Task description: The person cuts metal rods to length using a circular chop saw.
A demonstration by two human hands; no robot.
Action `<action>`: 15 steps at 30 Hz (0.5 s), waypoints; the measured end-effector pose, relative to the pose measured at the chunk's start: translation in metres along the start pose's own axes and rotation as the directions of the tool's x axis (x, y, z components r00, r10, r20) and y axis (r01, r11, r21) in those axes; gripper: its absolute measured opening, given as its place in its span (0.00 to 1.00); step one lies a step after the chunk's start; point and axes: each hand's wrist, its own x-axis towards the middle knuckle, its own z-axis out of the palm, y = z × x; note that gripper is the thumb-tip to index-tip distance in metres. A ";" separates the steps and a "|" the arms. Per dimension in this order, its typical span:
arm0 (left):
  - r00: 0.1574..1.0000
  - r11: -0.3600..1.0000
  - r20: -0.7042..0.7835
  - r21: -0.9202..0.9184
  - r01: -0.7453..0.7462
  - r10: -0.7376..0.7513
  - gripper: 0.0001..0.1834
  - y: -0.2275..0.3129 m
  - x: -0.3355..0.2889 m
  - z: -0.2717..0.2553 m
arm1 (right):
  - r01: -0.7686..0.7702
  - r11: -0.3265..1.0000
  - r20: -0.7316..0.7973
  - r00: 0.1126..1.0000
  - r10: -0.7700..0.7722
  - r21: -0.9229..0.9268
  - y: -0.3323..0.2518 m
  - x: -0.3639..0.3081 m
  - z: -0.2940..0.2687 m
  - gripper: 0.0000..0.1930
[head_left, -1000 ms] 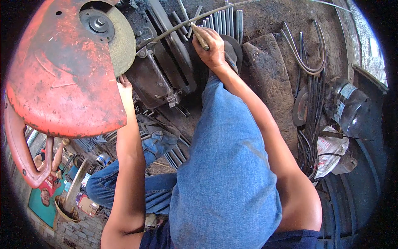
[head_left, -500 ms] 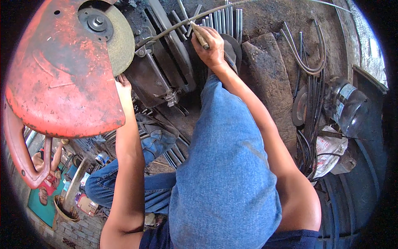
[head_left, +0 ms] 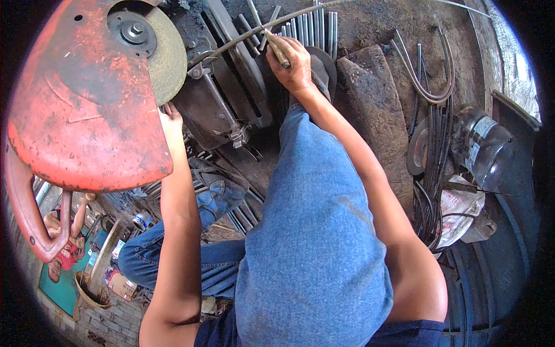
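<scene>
My right hand (head_left: 296, 68) is closed around a short tan, stick-like tool (head_left: 278, 52) whose pale tip meets a long thin metal rod (head_left: 243, 38). The rod runs from beside the abrasive disc (head_left: 167, 58) up past my right hand, over a clamp vise (head_left: 240, 69) with a threaded screw. My left hand (head_left: 171, 118) reaches in below the disc, at the edge of the red guard (head_left: 87, 110) of the cut-off saw. Its fingertips are largely hidden there, so what they touch cannot be seen.
Several cut metal rods (head_left: 312, 29) lie beyond my right hand. A worn board (head_left: 376, 98), a bent U-shaped bar (head_left: 442, 95), a bundle of dark rods (head_left: 436, 156) and a clear plastic bottle (head_left: 483, 144) are on the right. Another person (head_left: 69, 248) is at the far left.
</scene>
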 end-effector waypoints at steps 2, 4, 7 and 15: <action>1.000 1.000 0.003 0.018 -0.010 0.010 0.38 0.000 -0.001 0.000 | -0.026 1.000 -0.002 1.000 0.026 -0.009 0.000 -0.002 0.000 0.18; 1.000 1.000 0.020 0.016 -0.002 0.002 0.39 0.000 -0.006 -0.001 | -0.054 0.998 -0.006 0.999 0.054 -0.020 0.001 -0.003 -0.001 0.18; 0.998 0.999 0.066 0.034 0.001 -0.003 0.41 0.002 -0.013 -0.003 | -0.027 1.000 -0.022 0.999 0.027 0.012 0.000 -0.003 -0.001 0.18; 0.989 0.998 0.138 -0.025 0.050 -0.047 0.40 0.001 -0.008 -0.003 | -0.019 1.000 -0.025 0.999 0.019 0.013 -0.004 0.003 -0.001 0.17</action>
